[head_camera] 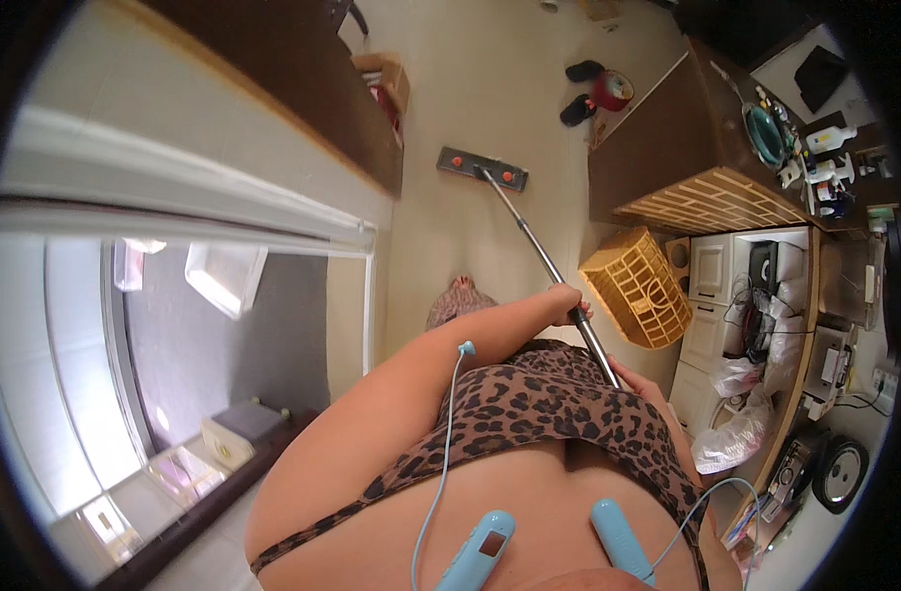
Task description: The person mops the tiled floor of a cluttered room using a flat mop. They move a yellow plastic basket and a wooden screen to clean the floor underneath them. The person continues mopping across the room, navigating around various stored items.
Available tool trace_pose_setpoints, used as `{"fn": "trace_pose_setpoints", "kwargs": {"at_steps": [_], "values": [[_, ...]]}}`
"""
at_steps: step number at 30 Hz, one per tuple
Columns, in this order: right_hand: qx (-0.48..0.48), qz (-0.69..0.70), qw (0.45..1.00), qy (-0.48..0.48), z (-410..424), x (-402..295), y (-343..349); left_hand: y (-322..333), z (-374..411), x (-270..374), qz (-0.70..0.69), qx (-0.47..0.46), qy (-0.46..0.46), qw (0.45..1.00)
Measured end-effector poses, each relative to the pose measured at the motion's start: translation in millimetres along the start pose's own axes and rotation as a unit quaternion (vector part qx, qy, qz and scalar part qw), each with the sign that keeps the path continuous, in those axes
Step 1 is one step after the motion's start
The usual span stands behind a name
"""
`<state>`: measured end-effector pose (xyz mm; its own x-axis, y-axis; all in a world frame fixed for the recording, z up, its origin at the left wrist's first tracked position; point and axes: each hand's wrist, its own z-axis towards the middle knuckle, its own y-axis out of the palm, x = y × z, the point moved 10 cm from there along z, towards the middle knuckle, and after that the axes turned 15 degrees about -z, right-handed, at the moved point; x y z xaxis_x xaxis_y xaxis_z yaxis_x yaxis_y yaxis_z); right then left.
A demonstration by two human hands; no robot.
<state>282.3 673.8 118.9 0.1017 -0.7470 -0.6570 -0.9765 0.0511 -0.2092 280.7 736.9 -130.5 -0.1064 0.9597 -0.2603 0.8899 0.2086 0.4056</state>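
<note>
A flat mop with a dark rectangular head (482,170) rests on the pale floor ahead of me. Its metal telescopic pole (542,255) slants back towards my body, and the upper end disappears behind my leopard-print top (524,399). Reaching across my front, my left hand (571,304) is closed around the pole near a dark collar. My right hand (640,380) is lower down by the pole's upper part; its fingers lie against the pole, though much of that hand is hidden by my top. One bare foot (461,282) shows beneath patterned fabric.
To the right of the pole stands a yellow plastic basket (635,288), beside white drawers (705,325). A brown counter (650,148) carries bottles and a teal pan (766,137). Dark slippers (577,111) and a red container (611,90) are farther ahead. A cardboard box (391,77) sits at left.
</note>
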Motion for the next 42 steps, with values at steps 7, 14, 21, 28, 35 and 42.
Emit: {"fn": "trace_pose_setpoints", "kwargs": {"at_steps": [7, 14, 21, 28, 35, 42], "values": [[0.015, 0.064, 0.998, 0.027, 74, -57, 9, 35, -33, 109, 0.078, 0.004, 0.003, 0.997], [0.074, -0.082, 0.992, -0.054, 192, -126, 18, 65, -9, 233, 0.051, -0.098, -0.033, 0.993], [0.079, -0.062, 0.993, -0.065, 303, -207, -8, 119, -17, 370, 0.067, -0.071, -0.019, 0.995], [0.08, 0.058, 0.995, -0.008, 373, -288, -9, 142, 12, 472, 0.108, -0.063, -0.026, 0.992], [0.167, 0.0, 0.986, 0.015, 440, -341, 0, 168, 9, 552, 0.179, -0.103, -0.111, 0.972], [0.237, 0.045, 0.97, 0.002, 509, -392, 6, 207, 2, 641, 0.234, -0.087, -0.096, 0.964]]}}
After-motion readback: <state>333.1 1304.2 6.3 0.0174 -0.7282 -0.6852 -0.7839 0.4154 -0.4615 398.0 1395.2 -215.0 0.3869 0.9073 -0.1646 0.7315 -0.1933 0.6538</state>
